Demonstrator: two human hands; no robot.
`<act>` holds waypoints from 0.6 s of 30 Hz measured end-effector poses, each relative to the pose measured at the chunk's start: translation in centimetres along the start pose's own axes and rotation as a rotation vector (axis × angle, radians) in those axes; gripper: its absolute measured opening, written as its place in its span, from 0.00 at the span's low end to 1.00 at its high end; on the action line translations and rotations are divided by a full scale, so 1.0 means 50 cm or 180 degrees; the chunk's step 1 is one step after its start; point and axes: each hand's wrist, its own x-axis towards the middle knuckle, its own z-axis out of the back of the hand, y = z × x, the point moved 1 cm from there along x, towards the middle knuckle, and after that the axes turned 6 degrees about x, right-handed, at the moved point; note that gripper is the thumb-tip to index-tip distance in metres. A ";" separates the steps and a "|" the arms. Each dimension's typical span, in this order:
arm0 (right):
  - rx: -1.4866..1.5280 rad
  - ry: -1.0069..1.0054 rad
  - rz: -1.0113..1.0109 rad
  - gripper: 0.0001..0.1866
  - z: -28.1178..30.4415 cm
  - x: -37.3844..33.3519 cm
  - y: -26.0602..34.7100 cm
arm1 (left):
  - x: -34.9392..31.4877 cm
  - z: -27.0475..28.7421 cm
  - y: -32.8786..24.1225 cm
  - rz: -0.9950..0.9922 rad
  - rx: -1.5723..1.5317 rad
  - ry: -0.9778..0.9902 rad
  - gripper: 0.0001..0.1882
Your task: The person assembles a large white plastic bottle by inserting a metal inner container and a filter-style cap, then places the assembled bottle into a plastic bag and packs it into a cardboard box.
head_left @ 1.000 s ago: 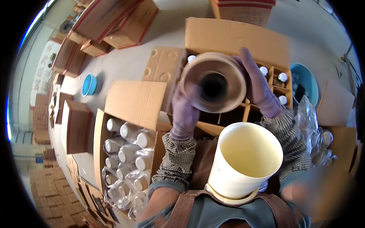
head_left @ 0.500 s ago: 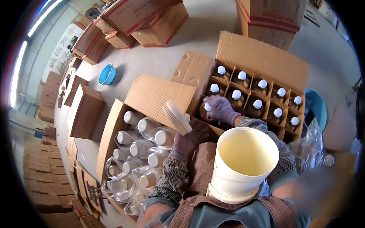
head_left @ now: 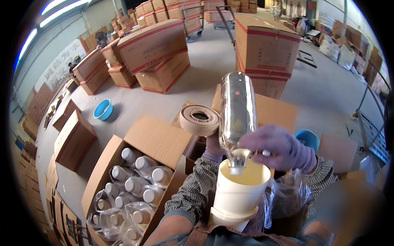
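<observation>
Main risk: chipping the silver, mirror-bright, glass-looking bottle (head_left: 236, 106), now neck-nearest over the far rim of the cream plastic cylindrical container (head_left: 238, 194). Likely cause: neck knocking rim, with hardly any clearance; touching or just apart, can't tell. Second risk: slip, from smooth curved wall against glove fabric. Third: clack against the thick beige ring (head_left: 197, 127) just left of the bottle, from any leftward tilt. Less likely: drop onto film-wrapped white cylinders (head_left: 135, 185) in the open brown cardboard carton (head_left: 156, 139), near left. Pose: purple-gloved right hand (head_left: 281, 148) in from the right, back of hand up, fingers bent and partly parted at bottle shoulder and neck, blurred; can't tell whether pinching or just steadying. Purple-gloved left hand (head_left: 214, 148) reaching far from near edge, mostly hidden under ring and behind bottle; seems to support ring, can't tell whether spread or pinching.
</observation>
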 end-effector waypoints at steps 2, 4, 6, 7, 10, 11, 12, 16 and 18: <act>-0.0602 -0.1289 -0.0552 0.33 0.022 -0.023 -0.038 | 0.005 -0.029 0.026 0.0147 -0.0133 0.0205 0.34; -0.1049 -0.1816 -0.1153 0.43 0.041 -0.026 -0.114 | -0.006 -0.021 0.050 0.0174 -0.0129 -0.0259 0.36; -0.0508 -0.2082 -0.1805 0.51 0.061 -0.043 -0.161 | -0.014 -0.025 0.085 0.0409 -0.0225 -0.0343 0.36; 0.0348 -0.2029 -0.2153 0.54 0.061 -0.049 -0.181 | -0.029 -0.030 0.093 0.0487 -0.0236 -0.0348 0.36; 0.1520 -0.1593 -0.2506 0.53 0.034 -0.051 -0.158 | -0.072 -0.040 0.098 0.0732 -0.0268 -0.0369 0.36; 0.1593 -0.1476 -0.2439 0.52 0.019 -0.055 -0.145 | -0.083 -0.039 0.104 0.0748 -0.0287 -0.0402 0.36; 0.1672 -0.1370 -0.2380 0.51 0.004 -0.060 -0.129 | -0.095 -0.041 0.107 0.0727 -0.0283 -0.0432 0.36; 0.1895 -0.1333 -0.2139 0.53 -0.081 -0.093 -0.058 | -0.114 -0.037 0.116 0.0660 -0.0444 -0.0296 0.39; 0.1635 -0.0931 -0.2314 0.48 -0.089 -0.102 -0.012 | -0.118 -0.041 0.116 0.0684 -0.0344 -0.0388 0.41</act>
